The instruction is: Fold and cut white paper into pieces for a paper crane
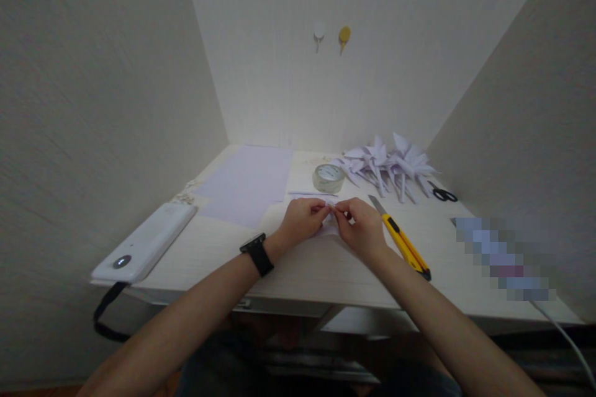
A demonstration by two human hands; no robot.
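The small piece of paper [328,227] at the centre of the frame is largely covered by the left hand [302,221] and the right hand [364,231], so its shape cannot be told. A patch at the lower right is pixelated [507,257], and what lies there is unreadable. Both forearms are cut off by the bottom edge. The scissors [444,194] are partly hidden behind the folded paper shapes [388,166].
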